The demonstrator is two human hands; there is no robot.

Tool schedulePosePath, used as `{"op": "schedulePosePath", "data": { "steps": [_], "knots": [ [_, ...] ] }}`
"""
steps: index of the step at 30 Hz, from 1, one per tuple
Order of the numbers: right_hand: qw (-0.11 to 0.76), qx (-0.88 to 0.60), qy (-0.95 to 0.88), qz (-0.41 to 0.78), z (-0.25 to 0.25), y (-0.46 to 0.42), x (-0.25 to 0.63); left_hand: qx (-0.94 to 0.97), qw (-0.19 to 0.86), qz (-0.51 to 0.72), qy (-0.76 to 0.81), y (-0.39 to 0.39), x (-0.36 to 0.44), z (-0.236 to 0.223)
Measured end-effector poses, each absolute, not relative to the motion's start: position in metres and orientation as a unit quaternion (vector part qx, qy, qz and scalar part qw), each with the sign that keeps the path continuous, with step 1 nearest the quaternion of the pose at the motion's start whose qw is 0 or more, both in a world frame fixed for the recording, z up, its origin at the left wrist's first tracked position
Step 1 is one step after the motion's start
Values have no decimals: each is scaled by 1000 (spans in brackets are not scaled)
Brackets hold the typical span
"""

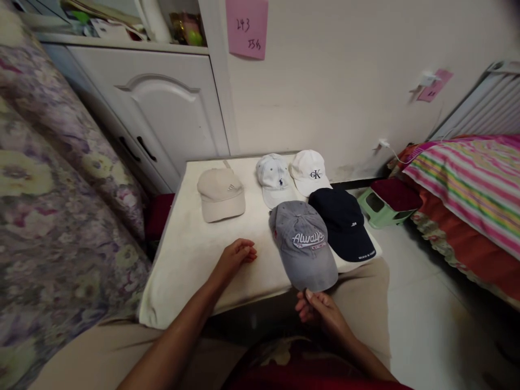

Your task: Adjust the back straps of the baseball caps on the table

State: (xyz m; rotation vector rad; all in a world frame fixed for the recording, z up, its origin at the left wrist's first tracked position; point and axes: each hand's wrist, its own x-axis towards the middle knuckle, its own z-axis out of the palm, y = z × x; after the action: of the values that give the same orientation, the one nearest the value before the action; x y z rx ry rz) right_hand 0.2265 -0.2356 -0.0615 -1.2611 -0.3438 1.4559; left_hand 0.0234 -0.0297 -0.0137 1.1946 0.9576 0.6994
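On the cream-covered table (190, 244) lie several baseball caps. My left hand (238, 253) hovers over the table's middle with loosely bent fingers and nothing in them. Close to the front brim of a grey cap (300, 246) lettered "Always" is my right hand (319, 309), thumb at the brim's edge, fingers slightly bent and holding nothing visible. A navy cap (339, 222) sits to the right, partly behind the grey one. Behind them are a pale blue cap (273, 173) with a small rider logo and a white cap (307, 172) marked "CK". A beige cap (220, 192) rests alone at left.
A floral curtain (60, 216) hangs at left beside a white cabinet (158, 103). At right stand a green stool (379, 211) with a dark red top and a bed with a striped cover (479, 173). Pink notes (247, 27) are stuck to the wall.
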Motion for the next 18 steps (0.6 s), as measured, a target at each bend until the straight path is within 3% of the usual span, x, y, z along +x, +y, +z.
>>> {"op": "schedulePosePath", "data": {
  "steps": [18],
  "knots": [
    [535,-574,-197,588,-68,-224,227,561,655,259,436,1,-8,-10]
  ]
}}
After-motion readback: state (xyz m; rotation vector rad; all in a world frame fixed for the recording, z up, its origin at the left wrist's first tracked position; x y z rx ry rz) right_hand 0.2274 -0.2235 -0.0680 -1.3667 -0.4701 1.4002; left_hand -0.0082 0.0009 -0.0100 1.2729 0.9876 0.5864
